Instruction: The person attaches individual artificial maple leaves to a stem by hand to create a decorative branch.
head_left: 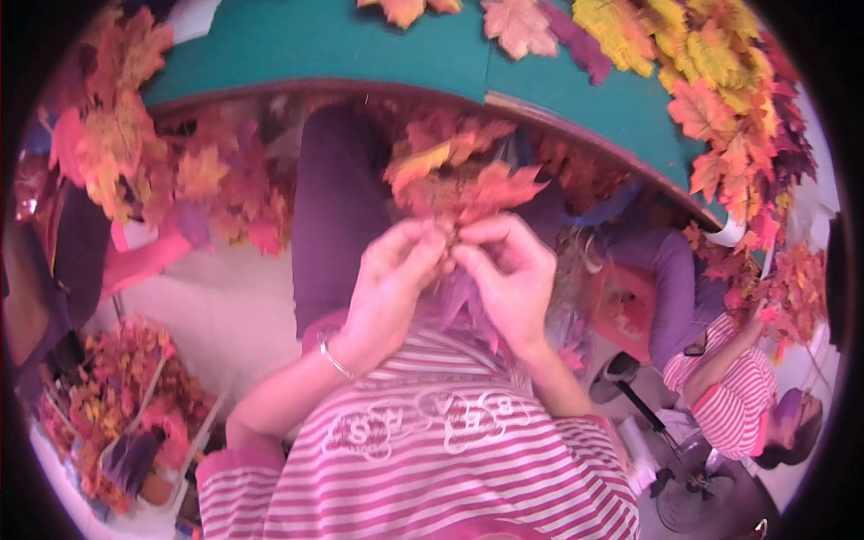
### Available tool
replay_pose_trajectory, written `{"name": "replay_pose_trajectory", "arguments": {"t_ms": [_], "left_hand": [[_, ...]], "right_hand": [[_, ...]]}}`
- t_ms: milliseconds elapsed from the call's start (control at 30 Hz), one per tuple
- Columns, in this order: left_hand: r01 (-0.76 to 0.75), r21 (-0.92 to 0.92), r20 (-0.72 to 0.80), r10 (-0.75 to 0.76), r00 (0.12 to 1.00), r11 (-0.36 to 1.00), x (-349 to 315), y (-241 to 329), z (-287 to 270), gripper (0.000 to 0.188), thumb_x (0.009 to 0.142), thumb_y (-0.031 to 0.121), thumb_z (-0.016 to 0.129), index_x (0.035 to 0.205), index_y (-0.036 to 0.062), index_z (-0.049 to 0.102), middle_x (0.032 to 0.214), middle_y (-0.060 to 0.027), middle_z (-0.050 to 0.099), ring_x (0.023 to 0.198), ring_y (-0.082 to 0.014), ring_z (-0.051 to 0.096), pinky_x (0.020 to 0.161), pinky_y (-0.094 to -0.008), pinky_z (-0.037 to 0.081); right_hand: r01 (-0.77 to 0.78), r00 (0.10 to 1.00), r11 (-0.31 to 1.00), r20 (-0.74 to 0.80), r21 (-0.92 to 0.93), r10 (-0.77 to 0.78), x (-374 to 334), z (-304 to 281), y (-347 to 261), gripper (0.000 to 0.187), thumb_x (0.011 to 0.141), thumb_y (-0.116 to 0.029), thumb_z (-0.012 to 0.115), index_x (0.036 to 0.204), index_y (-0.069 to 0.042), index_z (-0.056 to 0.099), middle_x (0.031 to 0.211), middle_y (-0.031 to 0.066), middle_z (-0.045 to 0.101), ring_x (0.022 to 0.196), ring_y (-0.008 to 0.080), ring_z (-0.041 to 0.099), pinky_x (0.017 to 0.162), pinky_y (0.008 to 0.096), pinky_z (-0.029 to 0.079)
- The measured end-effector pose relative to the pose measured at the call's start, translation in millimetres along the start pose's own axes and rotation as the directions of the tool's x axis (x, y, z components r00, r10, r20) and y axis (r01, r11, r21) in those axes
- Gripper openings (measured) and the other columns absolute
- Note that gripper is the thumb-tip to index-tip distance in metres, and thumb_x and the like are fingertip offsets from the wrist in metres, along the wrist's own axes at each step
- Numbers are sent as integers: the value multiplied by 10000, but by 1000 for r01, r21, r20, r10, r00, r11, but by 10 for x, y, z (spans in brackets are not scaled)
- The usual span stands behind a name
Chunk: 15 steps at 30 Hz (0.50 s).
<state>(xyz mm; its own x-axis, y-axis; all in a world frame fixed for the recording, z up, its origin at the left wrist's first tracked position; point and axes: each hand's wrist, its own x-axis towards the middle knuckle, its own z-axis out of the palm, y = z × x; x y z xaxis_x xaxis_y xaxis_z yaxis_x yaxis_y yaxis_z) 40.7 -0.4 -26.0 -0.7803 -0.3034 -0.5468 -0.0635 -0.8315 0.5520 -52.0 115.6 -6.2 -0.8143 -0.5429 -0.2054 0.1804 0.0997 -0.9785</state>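
In front of my lap is a garland of artificial autumn leaves (477, 189), orange and red with a yellow edge. Its stems run down into my fingertips. My left hand (391, 279), with a bracelet at the wrist, pinches the stem part between thumb and fingers. Close beside it, my right hand (513, 279) pinches the same spot, thumb against forefinger. Below the fingers hangs a purple leaf (468, 306), over my striped shirt. Exactly what sits between the fingertips is too small to make out.
A green table (360, 45) with a brown edge curves across the far side. Yellow leaves (706, 45) and orange ones pile at its right. At lower left stands a heap of leaves (126, 387). A co-worker in a striped shirt (738, 387) sits at right, near a fan (702, 486).
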Motion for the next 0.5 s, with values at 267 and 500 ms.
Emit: {"name": "replay_pose_trajectory", "arguments": {"t_ms": [267,500], "left_hand": [[150,-113,77,-142,987,982,77,-55,-208,157,1048,152,593,1149,43,643,1070,-20,654,935,-95,629,844,-265,553],[53,-67,59,-49,997,996,-5,-42,-127,155,1040,147,605,1138,36,649,1050,-34,673,903,-103,643,824,-261,560]], "right_hand": [[207,975,936,133,-283,-176,113,-112,58,128,814,43,748,927,38,688,858,123,680,774,229,689,679,312,527],[228,970,922,157,-314,-186,91,-110,-27,123,839,50,755,952,33,708,908,71,694,815,118,678,678,252,544]]}}
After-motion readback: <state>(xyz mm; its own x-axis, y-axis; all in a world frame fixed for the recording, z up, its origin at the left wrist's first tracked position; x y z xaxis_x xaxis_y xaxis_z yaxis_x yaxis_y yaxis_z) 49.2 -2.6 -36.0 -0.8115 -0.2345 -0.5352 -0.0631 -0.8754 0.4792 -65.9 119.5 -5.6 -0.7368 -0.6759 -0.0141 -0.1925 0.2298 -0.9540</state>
